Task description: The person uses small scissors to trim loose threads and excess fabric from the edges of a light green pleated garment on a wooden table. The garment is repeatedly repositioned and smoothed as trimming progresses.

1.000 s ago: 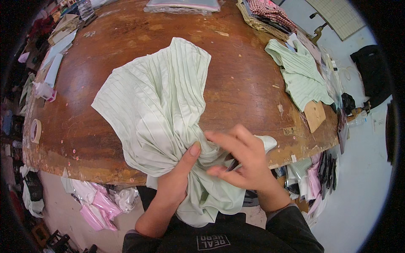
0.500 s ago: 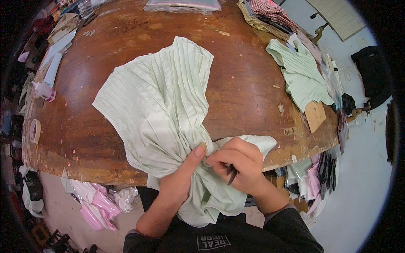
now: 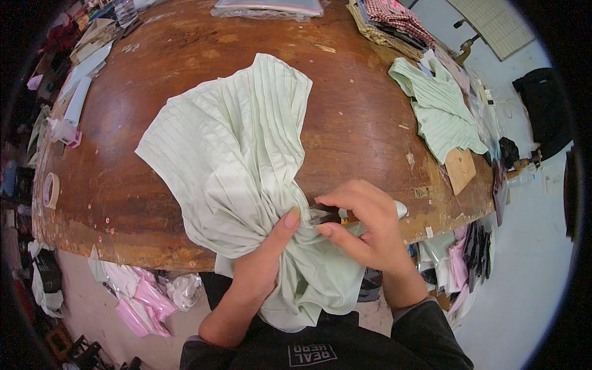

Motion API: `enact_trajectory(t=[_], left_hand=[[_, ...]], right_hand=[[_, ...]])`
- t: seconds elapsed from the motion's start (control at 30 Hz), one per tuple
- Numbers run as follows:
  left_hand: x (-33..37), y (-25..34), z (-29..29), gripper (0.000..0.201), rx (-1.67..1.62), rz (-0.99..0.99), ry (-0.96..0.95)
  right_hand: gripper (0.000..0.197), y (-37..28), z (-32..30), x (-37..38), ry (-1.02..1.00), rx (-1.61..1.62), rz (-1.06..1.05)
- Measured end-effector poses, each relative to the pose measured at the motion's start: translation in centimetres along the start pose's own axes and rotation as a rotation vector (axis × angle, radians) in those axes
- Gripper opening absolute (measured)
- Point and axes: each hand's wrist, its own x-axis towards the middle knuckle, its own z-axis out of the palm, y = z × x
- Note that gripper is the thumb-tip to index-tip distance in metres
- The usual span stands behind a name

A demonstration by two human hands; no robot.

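A pale green pleated garment [image 3: 237,154] lies spread over the table edge, its lower part gathered and hanging toward me. My left hand [image 3: 262,256] is closed on the bunched fabric, thumb on top. Beside that thumb, my right hand [image 3: 376,231] holds small dark-bladed thread snips [image 3: 333,216] with a bit of yellow showing. Their tips point left at the gathered cloth; whether they touch it I cannot tell. Part of the snips is hidden by the fingers.
On the brown wooden table [image 3: 351,142] are another pale green garment [image 3: 441,105], a tan card [image 3: 460,171], folded checked cloth [image 3: 398,21], a tape roll [image 3: 51,191], and a white-and-pink bottle [image 3: 65,132]. Bagged pink and white pieces [image 3: 145,296] sit below the edge.
The right hand has let go of the fabric and opened up slightly to the right. The snips have swung from pointing down to pointing left at the cloth. The left hand stays put.
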Motion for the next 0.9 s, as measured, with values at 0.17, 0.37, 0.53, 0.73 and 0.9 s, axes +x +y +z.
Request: enact_trajectory(t=[0.17, 0.37, 0.53, 0.73, 0.9], left_hand=[[-0.1, 0.1, 0.0, 0.04, -0.012, -0.012, -0.001], [-0.1, 0.1, 0.2, 0.039, -0.003, 0.001, 0.008], [-0.1, 0.2, 0.2, 0.04, -0.03, -0.021, 0.013], [-0.3, 0.4, 0.7, 0.041, -0.051, -0.007, 0.022], [-0.1, 0.4, 0.5, 0.042, -0.044, 0.0, 0.028]], right_hand=[[0.024, -0.3, 0.0, 0.4, 0.011, -0.014, -0.042], [0.026, -0.3, -0.1, 0.5, 0.008, -0.078, -0.075], [0.025, -0.1, 0.2, 0.5, 0.041, -0.099, -0.109], [0.028, -0.2, 0.1, 0.1, 0.047, -0.094, -0.069], [0.03, -1.8, 0.0, -1.7, 0.024, 0.291, 0.26]])
